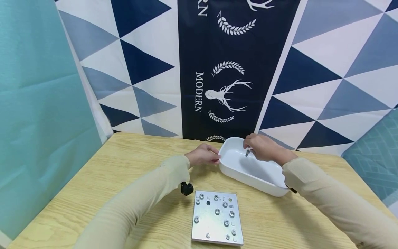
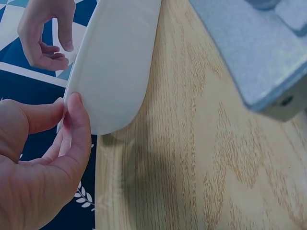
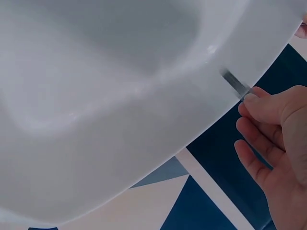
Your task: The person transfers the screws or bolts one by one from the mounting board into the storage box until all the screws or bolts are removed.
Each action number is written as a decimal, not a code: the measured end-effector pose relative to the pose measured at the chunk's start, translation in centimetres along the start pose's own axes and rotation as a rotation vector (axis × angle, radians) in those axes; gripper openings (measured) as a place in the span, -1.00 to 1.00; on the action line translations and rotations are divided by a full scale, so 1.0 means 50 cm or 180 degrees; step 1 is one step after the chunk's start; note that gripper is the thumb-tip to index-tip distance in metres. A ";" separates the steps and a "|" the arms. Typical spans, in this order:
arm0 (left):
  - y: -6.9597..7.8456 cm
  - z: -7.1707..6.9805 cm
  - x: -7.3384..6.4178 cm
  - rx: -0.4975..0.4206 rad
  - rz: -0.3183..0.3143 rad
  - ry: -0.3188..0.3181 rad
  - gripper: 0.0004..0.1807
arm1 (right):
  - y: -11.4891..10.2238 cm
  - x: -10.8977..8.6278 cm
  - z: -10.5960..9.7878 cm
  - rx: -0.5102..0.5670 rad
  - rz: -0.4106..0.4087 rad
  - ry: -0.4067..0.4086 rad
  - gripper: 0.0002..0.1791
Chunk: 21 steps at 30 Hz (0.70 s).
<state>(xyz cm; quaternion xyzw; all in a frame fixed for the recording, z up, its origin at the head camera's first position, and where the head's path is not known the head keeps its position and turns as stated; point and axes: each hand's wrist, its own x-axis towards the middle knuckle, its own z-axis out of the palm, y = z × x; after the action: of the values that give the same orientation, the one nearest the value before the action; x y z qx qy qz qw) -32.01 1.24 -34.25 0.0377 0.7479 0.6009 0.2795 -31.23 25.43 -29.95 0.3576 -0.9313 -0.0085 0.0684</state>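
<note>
My left hand (image 1: 203, 154) pinches the near-left rim of a white plastic tray (image 1: 248, 178) between thumb and fingers; the left wrist view shows the grip from close by. Over the tray's far side, my right hand (image 1: 262, 147) holds a small metal bolt (image 3: 235, 83) by its head between thumb and finger. Its shank points away from the fingertips and is slightly blurred. Nearer to me on the table lies a silver metal plate (image 1: 212, 224) with several socket-head screws and a dark hole in its top.
The wooden table (image 1: 149, 152) backs onto a patterned cloth (image 1: 155, 62) with triangles and a dark deer-print strip. A teal sheet (image 1: 40, 103) hangs at the left. Black wrist gear (image 1: 187, 188) sits under my left cuff, close to the plate's corner.
</note>
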 end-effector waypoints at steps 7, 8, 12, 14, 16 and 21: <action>0.002 0.000 -0.004 0.0016 -0.0005 -0.0012 -0.74 | -0.009 -0.010 -0.014 0.0006 0.0019 0.0078 -0.72; 0.002 0.000 -0.005 0.0011 -0.0008 -0.0010 -0.74 | -0.013 -0.013 -0.018 0.0012 0.0011 0.0100 -0.72; 0.002 0.001 -0.005 0.0010 -0.0012 0.0011 -0.73 | -0.034 -0.023 -0.028 0.0033 -0.0119 0.0191 -0.71; 0.000 0.000 -0.004 0.0013 -0.0020 0.0014 -0.73 | -0.047 -0.030 -0.032 0.0026 -0.0216 0.0227 -0.71; 0.000 0.000 -0.002 0.0020 -0.0034 0.0018 -0.73 | -0.060 -0.039 -0.034 0.0034 -0.0266 0.0251 -0.71; 0.000 0.003 0.001 0.0006 -0.0044 0.0031 -0.75 | -0.097 -0.066 -0.030 0.0141 -0.0263 0.0288 -0.71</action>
<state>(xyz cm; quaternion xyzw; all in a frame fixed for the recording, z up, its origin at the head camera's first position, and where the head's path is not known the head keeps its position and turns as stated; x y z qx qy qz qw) -31.98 1.37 -34.26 0.0298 0.7501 0.5984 0.2799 -25.39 24.09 -29.15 0.3971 -0.9117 0.0254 0.1020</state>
